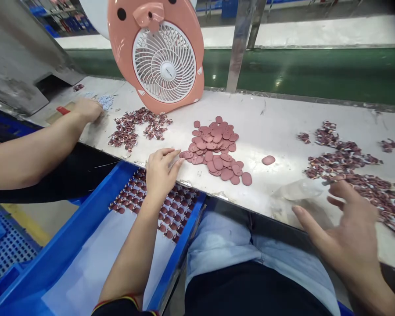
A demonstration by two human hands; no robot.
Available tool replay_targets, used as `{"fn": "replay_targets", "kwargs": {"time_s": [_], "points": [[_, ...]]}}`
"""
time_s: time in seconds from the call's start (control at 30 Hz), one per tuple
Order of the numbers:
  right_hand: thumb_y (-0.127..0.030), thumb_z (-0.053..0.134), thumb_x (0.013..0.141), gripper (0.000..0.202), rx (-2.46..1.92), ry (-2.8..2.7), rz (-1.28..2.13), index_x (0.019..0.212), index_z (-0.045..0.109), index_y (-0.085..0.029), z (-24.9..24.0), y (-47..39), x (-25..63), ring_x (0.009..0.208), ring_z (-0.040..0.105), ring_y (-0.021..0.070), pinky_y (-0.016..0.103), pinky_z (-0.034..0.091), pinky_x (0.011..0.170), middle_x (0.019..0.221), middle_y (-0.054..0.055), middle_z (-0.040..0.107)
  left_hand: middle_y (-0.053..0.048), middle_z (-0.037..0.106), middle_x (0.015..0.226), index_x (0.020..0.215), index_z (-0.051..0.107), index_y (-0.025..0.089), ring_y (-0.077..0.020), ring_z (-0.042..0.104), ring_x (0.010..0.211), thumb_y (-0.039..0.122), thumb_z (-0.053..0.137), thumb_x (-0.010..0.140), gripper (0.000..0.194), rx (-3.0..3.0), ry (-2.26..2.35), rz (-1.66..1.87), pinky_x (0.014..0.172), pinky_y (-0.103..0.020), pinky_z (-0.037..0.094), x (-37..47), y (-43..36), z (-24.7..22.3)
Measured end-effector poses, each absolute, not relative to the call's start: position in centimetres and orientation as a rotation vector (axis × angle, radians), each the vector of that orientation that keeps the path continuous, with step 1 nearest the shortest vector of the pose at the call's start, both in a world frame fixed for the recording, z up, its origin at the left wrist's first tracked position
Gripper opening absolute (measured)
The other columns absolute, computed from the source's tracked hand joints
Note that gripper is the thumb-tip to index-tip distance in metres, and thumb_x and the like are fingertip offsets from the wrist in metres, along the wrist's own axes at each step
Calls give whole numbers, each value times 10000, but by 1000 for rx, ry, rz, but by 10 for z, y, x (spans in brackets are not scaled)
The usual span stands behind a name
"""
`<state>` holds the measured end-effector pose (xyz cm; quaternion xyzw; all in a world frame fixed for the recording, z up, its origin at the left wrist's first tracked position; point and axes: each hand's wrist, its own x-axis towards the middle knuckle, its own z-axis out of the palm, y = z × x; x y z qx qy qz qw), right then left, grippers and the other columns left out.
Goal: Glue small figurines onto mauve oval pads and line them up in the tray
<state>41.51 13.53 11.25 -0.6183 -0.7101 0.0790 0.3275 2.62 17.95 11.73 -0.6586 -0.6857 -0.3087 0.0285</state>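
Observation:
My left hand [161, 171] rests at the table's front edge, thumb and fingers apart. Its fingertips reach the left end of a pile of reddish-brown oval pieces [213, 140], some with small holes. One oval piece [268, 160] lies by itself right of the pile. My right hand [352, 224] is open on the right, thumb spread from the fingers. Between thumb and fingers, a translucent nozzled bottle [298, 189] lies on its side, its tip close to the fingertips; contact is unclear. Beyond that hand spread many small dark-red, bow-like pieces [345, 160].
An orange animal-shaped fan [156, 57] stands at the back beside another heap of bow-like pieces [125, 131]. A co-worker's hand [88, 109] is at left, near small pale-blue bits [105, 102]. Below sits a blue tray [85, 228] with white sheet and rows of assembled pieces.

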Motion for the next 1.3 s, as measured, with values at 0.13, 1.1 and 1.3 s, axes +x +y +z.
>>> {"fn": "replay_targets", "kwargs": {"time_s": [0.13,1.1,1.3], "points": [[-494,688,845,338,-1643,-1893,388,828,510,-207,122,146,405,791,493,258,435,392,749,777,65,511,-66,709,1080,1060,768,255,-292,579,1063,401,672,883,250,-2110,-2134,-846,925,-436,445,35,199,127],[-490,764,790,435,-1218,-1112,1776,932,462,-212,151,94,345,490,447,63,187,423,439,680,-58,501,-19,710,855,971,775,295,-164,663,777,422,783,791,221,-1886,-2114,-3446,749,-295,545,208,70,118],[-539,531,939,524,-1106,-1274,1636,1318,275,-283,133,95,380,525,534,136,229,487,424,770,-9,598,-18,763,985,929,740,259,-139,711,853,452,836,718,301,-956,-2152,-3991,682,-201,572,204,73,122]]}}
